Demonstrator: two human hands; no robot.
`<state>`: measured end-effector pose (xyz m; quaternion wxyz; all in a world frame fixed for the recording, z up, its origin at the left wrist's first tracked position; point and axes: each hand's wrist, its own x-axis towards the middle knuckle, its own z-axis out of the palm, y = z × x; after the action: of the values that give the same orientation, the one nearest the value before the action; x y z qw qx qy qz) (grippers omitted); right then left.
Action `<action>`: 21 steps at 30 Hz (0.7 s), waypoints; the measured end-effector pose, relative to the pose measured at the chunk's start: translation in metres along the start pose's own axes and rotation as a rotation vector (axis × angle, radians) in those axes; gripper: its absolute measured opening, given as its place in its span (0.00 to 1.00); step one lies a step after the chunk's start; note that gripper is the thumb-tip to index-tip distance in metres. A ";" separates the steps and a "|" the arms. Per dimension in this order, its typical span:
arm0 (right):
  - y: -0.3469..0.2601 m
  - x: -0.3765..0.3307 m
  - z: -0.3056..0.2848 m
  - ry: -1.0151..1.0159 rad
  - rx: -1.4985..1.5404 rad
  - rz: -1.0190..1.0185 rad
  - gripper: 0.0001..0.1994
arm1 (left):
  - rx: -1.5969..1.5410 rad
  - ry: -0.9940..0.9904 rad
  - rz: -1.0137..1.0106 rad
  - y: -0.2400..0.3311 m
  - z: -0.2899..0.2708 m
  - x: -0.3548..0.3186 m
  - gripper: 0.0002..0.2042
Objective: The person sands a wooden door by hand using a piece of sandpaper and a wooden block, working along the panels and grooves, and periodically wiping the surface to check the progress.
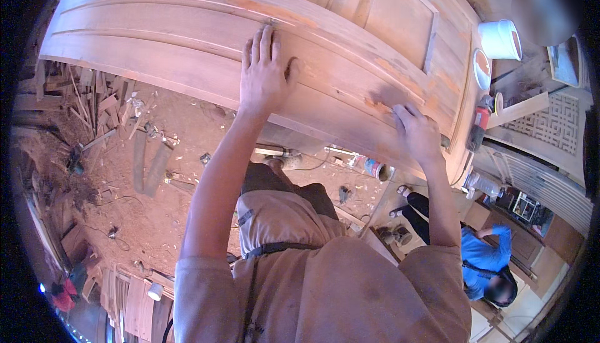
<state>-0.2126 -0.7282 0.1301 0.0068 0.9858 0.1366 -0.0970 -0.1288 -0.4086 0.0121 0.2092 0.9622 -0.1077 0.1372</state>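
Observation:
A large panelled wooden door (pixel 181 15) lies across the upper part of the view, with orange-brown patches along its rails and mouldings. My left hand (pixel 262 71) lies flat on its near rail, fingers stretched forward and thumb out to the side. Further right, my right hand (pixel 419 134) is bent down against the wood beside an orange patch (pixel 382 107). Its fingers are curled together; something small and dark seems to be at the fingertips, too hidden to name. A shadow falls on the door just beyond them.
A red and black power tool (pixel 480 124) lies at the door's right end, near a white bucket (pixel 500 40). Wood scraps (pixel 94 102) litter the floor at left. A person in blue (pixel 484 252) is at lower right. A paint can (pixel 375 169) stands below the door.

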 end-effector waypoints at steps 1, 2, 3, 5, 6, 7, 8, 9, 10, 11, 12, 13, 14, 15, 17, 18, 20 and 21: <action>-0.001 0.000 -0.004 -0.015 -0.028 -0.004 0.05 | 0.000 0.001 -0.003 0.001 0.000 0.000 0.33; -0.001 -0.001 -0.006 -0.017 -0.046 -0.004 0.05 | -0.004 0.002 -0.002 0.000 -0.001 0.001 0.33; 0.001 -0.002 -0.007 -0.020 -0.064 -0.004 0.05 | -0.007 0.003 0.000 0.000 -0.001 0.001 0.33; 0.005 -0.005 -0.006 -0.021 -0.086 -0.015 0.05 | -0.016 0.005 0.002 0.001 -0.001 0.000 0.33; 0.008 -0.006 -0.003 -0.016 -0.088 -0.026 0.05 | -0.019 0.007 0.003 0.000 -0.001 -0.001 0.33; 0.009 -0.007 -0.001 -0.009 -0.091 -0.037 0.06 | -0.021 0.012 0.006 0.000 -0.001 0.000 0.33; 0.009 -0.006 -0.001 -0.015 -0.095 -0.036 0.06 | -0.007 0.018 0.009 0.000 0.000 0.000 0.32; 0.007 -0.006 0.000 -0.020 -0.097 -0.034 0.06 | 0.007 0.024 0.011 0.001 0.001 0.000 0.32; 0.005 -0.005 0.000 -0.026 -0.100 -0.033 0.06 | 0.021 0.029 0.013 0.001 0.001 0.000 0.31; 0.004 -0.003 -0.002 -0.033 -0.118 -0.038 0.06 | 0.018 0.031 0.011 0.001 0.002 0.001 0.31; 0.001 -0.002 -0.005 -0.040 -0.136 -0.043 0.06 | 0.016 0.033 0.009 0.001 0.002 0.001 0.31; -0.001 -0.001 -0.007 -0.046 -0.149 -0.049 0.06 | 0.017 0.033 0.009 0.001 0.002 0.000 0.31; -0.003 0.001 -0.007 -0.058 -0.174 -0.059 0.07 | 0.020 0.029 0.010 0.001 0.001 0.000 0.31; -0.005 0.003 -0.008 -0.071 -0.198 -0.069 0.08 | 0.021 0.024 0.012 0.001 0.001 -0.001 0.31; -0.010 0.008 -0.011 -0.081 -0.258 -0.093 0.09 | 0.016 0.020 0.008 0.003 0.002 0.000 0.32; -0.014 0.012 -0.012 -0.079 -0.291 -0.109 0.09 | 0.013 0.019 0.003 0.003 0.003 0.000 0.32; -0.026 0.024 -0.014 -0.114 -0.355 -0.149 0.09 | 0.011 0.019 -0.002 0.001 0.003 -0.001 0.32; -0.032 0.030 -0.016 -0.151 -0.387 -0.169 0.09 | 0.011 0.020 0.003 0.000 0.003 -0.001 0.32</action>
<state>-0.1899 -0.6892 0.1409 0.1978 0.9412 0.2338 -0.1427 -0.1292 -0.4096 0.0094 0.2050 0.9617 -0.1062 0.1475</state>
